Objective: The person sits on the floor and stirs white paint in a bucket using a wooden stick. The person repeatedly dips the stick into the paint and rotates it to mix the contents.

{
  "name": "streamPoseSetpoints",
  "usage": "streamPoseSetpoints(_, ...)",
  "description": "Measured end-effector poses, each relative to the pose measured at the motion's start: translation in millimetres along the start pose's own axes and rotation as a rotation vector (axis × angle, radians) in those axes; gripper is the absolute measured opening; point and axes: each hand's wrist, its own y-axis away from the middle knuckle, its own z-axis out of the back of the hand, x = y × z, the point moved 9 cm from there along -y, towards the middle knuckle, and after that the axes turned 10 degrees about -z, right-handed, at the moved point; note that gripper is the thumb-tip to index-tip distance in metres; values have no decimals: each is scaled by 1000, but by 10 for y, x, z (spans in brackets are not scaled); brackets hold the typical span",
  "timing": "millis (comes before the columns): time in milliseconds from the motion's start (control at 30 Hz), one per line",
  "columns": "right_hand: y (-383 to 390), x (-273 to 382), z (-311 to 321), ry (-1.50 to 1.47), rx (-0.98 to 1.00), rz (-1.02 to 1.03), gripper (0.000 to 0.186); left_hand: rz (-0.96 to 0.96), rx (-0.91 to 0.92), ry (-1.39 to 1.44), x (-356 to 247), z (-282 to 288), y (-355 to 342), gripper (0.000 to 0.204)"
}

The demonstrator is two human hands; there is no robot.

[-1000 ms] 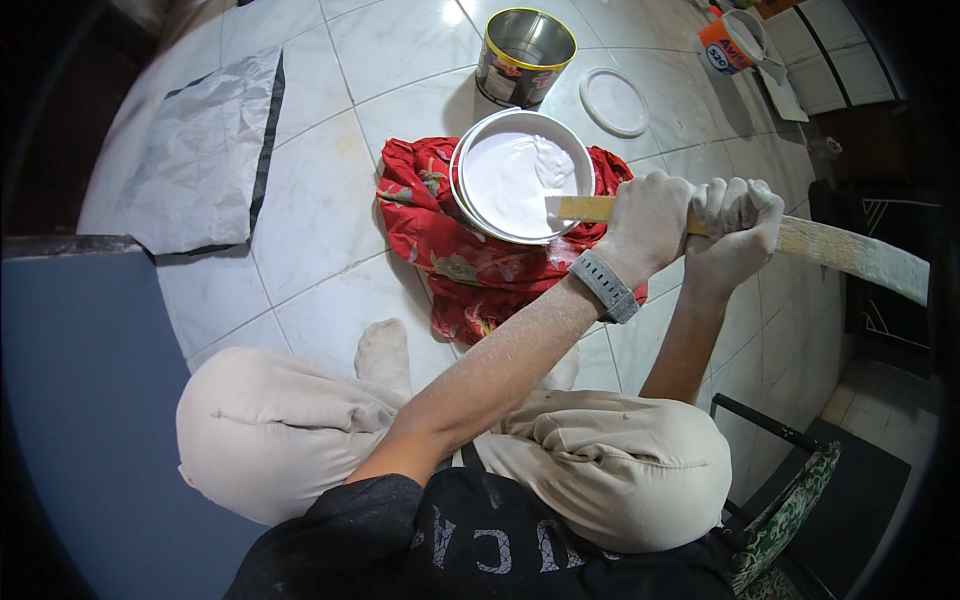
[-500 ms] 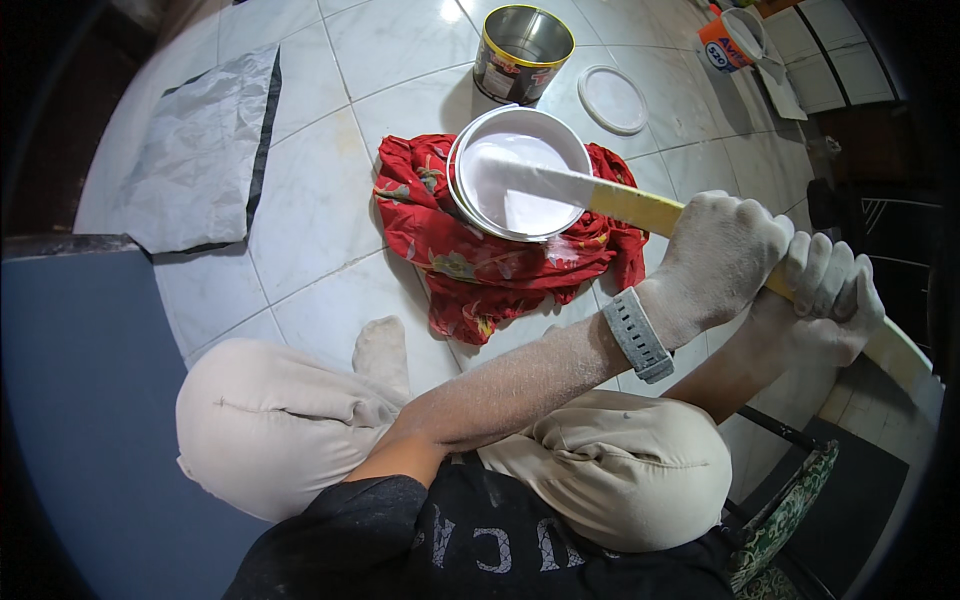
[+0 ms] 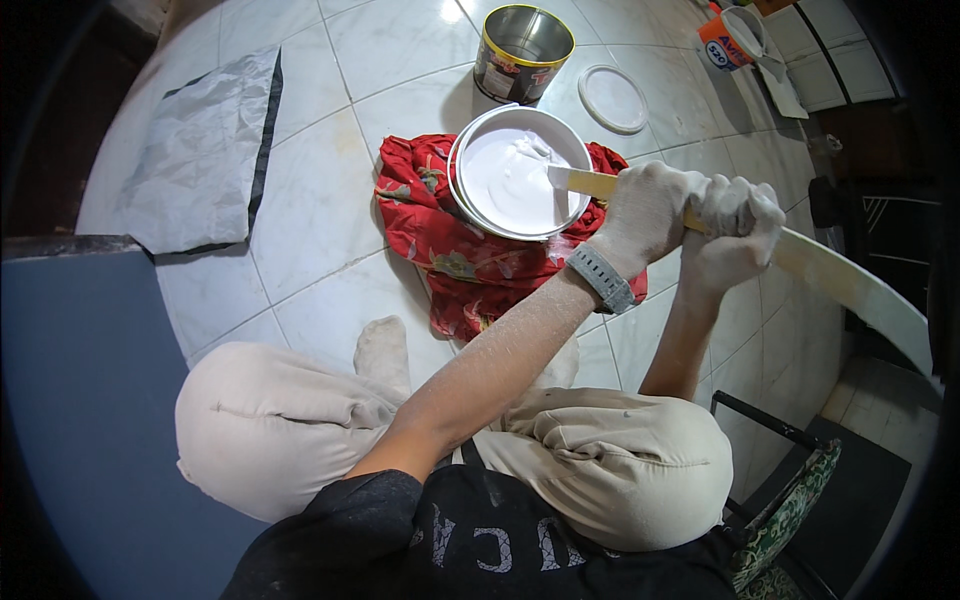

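Two hands on one tool: our left hand (image 3: 650, 215) is wrapped tight around the long flat pale wooden stick (image 3: 800, 262), fingers fully curled, grey watch (image 3: 602, 278) on the wrist. Our right hand (image 3: 735, 232) is fisted around the same stick just behind the left, touching it. Both hands are dusted white.

Stick's near end sits inside the round white metal bucket (image 3: 520, 172), tip dipped into the white paint (image 3: 515, 180) that fills it nearly to the rim; surface shows swirl ridges. Far end of the stick runs off past our right side toward the frame edge.

Bucket stands on a crumpled red floral cloth (image 3: 465, 255) spread on the white marble tile floor (image 3: 300, 200), just ahead of our crossed legs in beige trousers (image 3: 270, 430).

Behind the bucket, a yellow-and-black tin can (image 3: 522, 52) stands open; we see only bare metal inside, contents unclear. Flat round white lid (image 3: 613, 98) lies beside it on the floor. Small orange-and-white tub (image 3: 728, 40) farther back right, contents not visible. Grey crumpled plastic sheet (image 3: 200, 150) lies well apart on the left.
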Motion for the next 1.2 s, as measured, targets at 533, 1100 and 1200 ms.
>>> streamPoseSetpoints(533,54,467,-8,-80,-32,-61,34,-9,100,-57,-479,4,-31,7)
streamPoseSetpoints(1100,157,476,-14,79,-171,180,28,-193,-162,55,-453,189,-101,6)
streamPoseSetpoints(1200,64,157,-86,39,19,82,30,-46,-87,44,-110,98,-34,6)
